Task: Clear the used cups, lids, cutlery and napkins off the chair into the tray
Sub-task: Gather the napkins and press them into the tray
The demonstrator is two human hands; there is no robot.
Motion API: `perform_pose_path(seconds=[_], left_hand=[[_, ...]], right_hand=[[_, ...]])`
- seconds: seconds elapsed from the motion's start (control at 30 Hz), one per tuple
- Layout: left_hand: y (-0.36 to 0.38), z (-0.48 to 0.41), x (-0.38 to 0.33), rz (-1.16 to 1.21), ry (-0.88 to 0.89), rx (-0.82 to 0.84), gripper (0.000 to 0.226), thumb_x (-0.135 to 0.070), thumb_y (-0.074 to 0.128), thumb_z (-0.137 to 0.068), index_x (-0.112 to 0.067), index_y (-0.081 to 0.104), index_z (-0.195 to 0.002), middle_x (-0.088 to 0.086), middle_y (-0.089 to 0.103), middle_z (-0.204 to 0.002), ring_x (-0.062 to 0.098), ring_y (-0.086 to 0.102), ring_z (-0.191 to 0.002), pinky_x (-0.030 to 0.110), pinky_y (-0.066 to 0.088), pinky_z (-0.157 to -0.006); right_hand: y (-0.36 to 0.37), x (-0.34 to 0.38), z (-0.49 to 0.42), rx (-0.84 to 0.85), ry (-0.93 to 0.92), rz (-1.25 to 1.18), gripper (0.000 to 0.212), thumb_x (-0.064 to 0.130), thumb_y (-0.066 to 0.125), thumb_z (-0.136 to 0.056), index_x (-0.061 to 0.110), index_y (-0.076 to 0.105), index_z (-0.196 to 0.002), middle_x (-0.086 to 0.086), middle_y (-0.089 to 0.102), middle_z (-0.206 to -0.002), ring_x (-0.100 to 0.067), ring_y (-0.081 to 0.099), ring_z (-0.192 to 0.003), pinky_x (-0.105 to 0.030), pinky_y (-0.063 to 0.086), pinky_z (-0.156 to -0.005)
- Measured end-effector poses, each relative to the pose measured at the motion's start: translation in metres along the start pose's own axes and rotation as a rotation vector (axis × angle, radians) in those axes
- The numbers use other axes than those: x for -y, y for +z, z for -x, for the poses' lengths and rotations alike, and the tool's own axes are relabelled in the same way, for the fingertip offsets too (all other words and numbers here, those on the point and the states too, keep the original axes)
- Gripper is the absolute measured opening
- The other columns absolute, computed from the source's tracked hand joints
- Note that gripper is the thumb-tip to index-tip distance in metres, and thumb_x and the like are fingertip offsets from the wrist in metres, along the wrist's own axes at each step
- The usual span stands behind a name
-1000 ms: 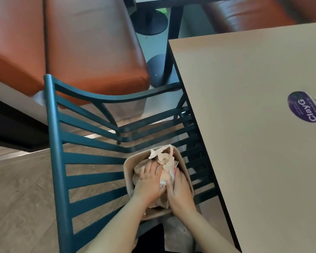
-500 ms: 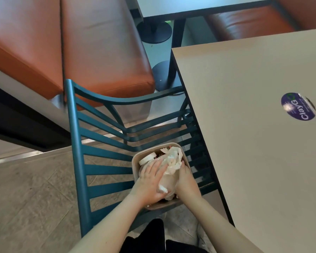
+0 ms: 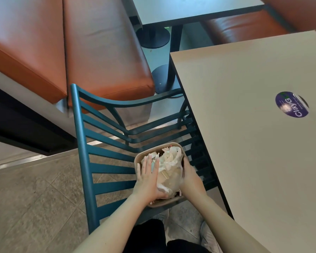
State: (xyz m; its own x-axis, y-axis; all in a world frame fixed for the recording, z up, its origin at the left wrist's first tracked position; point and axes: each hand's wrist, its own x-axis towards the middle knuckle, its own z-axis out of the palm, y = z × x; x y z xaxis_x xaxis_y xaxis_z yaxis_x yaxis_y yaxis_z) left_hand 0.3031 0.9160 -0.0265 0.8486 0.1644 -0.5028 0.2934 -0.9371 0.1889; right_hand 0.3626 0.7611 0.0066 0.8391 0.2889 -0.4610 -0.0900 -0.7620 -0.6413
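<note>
A brown paper tray (image 3: pixel 169 203) sits on the seat of a teal slatted chair (image 3: pixel 84 161). Crumpled white napkins (image 3: pixel 169 167) fill the tray, with a white lid (image 3: pixel 153 155) at its far left and a fork (image 3: pixel 180 157) at the right edge. My left hand (image 3: pixel 147 178) lies flat over the left side of the pile, its thumb hooked around the napkins near the front rim. Along the tray's right rim, my right hand (image 3: pixel 190 177) is wrapped against the wall. The hands and the pile hide whatever lies deeper in the tray.
A beige table (image 3: pixel 254 143) with a round purple sticker (image 3: pixel 291 105) stands close on the right, its edge above the chair seat. An orange bench (image 3: pixel 98 57) lies beyond the chair back. A dark table (image 3: pixel 190 10) stands farther off. Tiled floor (image 3: pixel 26 198) is on the left.
My left hand has slid from the top of the pile to its left side, uncovering more napkins. My right hand has shifted out to the tray's right rim.
</note>
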Motion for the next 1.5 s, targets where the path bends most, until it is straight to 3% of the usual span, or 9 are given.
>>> perform_pose_path(seconds=[0.17,0.37,0.53,0.67,0.73,0.83,1.07,1.23,1.5], left_hand=[[-0.024,-0.006,0.003,0.016,-0.052,0.066,0.145,-0.068,0.077,-0.056,-0.022,-0.024,-0.149,0.012,-0.028,-0.157,0.032,-0.029,-0.143,0.051,-0.023,-0.108],[-0.052,-0.005,-0.008,-0.088,-0.017,0.142,0.141,-0.055,0.083,-0.061,-0.018,-0.019,-0.151,0.014,-0.021,-0.160,0.032,-0.022,-0.146,0.056,-0.012,-0.116],[-0.068,-0.003,-0.024,-0.165,0.031,0.169,0.138,-0.053,0.082,-0.063,-0.018,-0.018,-0.151,0.012,-0.018,-0.161,0.031,-0.018,-0.147,0.056,-0.010,-0.115],[-0.089,-0.005,-0.052,-0.243,0.129,0.169,0.119,-0.029,0.076,-0.075,-0.018,-0.013,-0.153,0.011,-0.012,-0.161,0.031,-0.010,-0.149,0.057,-0.002,-0.118],[-0.102,-0.007,-0.074,-0.300,0.196,0.163,0.109,-0.018,0.069,-0.079,-0.018,-0.011,-0.153,0.011,-0.008,-0.162,0.031,-0.009,-0.149,0.057,-0.001,-0.118],[-0.122,-0.006,-0.123,-0.409,0.299,0.112,0.099,-0.020,0.062,-0.086,-0.017,-0.010,-0.153,0.011,-0.007,-0.162,0.030,-0.008,-0.149,0.056,0.000,-0.118],[-0.130,0.029,-0.263,-0.367,0.565,0.042,0.085,-0.039,0.056,-0.089,-0.024,0.004,-0.154,0.008,0.000,-0.163,0.026,-0.004,-0.150,0.053,-0.003,-0.118],[-0.093,0.087,-0.382,-0.335,0.743,0.060,0.086,-0.053,0.059,-0.086,-0.026,0.014,-0.153,0.006,0.007,-0.163,0.024,-0.001,-0.150,0.052,-0.004,-0.118],[0.027,0.204,-0.559,-0.410,0.959,0.218,0.085,-0.056,0.059,-0.085,-0.025,0.019,-0.153,0.006,0.017,-0.160,0.024,0.007,-0.149,0.053,0.001,-0.119]], right_hand=[[-0.001,0.004,-0.003,0.018,0.025,0.008,0.057,0.036,0.048,-0.096,0.032,0.027,-0.149,-0.005,0.043,-0.143,-0.024,0.053,-0.121,-0.040,0.048,-0.098],[-0.002,0.007,-0.005,0.064,0.061,0.096,0.060,0.026,0.049,-0.096,0.027,0.025,-0.150,-0.008,0.037,-0.147,-0.024,0.054,-0.119,-0.036,0.047,-0.095],[-0.014,0.008,0.006,0.056,0.048,0.117,0.049,0.031,0.047,-0.098,0.024,0.034,-0.144,-0.007,0.042,-0.139,-0.022,0.056,-0.111,-0.033,0.050,-0.090],[-0.041,0.010,0.028,-0.042,0.011,0.064,0.036,0.037,0.045,-0.097,0.023,0.053,-0.130,-0.004,0.053,-0.123,-0.022,0.059,-0.102,-0.032,0.049,-0.084],[-0.062,0.007,0.040,-0.128,0.001,0.044,0.033,0.028,0.049,-0.093,0.024,0.062,-0.123,-0.002,0.061,-0.118,-0.023,0.060,-0.103,-0.033,0.049,-0.088],[-0.100,-0.008,0.060,-0.300,0.021,0.017,0.037,0.015,0.047,-0.091,0.022,0.065,-0.122,-0.001,0.064,-0.124,-0.021,0.060,-0.110,-0.029,0.046,-0.092],[-0.197,-0.076,0.124,-0.618,0.159,-0.083,0.031,0.017,0.049,-0.092,0.023,0.069,-0.115,0.003,0.068,-0.118,-0.016,0.061,-0.104,-0.023,0.041,-0.087],[-0.256,-0.171,0.206,-0.750,0.311,-0.146,0.031,0.027,0.053,-0.091,0.027,0.065,-0.120,0.002,0.066,-0.113,-0.016,0.060,-0.104,-0.027,0.044,-0.084],[-0.299,-0.347,0.373,-0.849,0.544,-0.216,0.031,0.032,0.061,-0.089,0.024,0.064,-0.119,0.001,0.064,-0.110,-0.018,0.060,-0.101,-0.029,0.046,-0.086]])
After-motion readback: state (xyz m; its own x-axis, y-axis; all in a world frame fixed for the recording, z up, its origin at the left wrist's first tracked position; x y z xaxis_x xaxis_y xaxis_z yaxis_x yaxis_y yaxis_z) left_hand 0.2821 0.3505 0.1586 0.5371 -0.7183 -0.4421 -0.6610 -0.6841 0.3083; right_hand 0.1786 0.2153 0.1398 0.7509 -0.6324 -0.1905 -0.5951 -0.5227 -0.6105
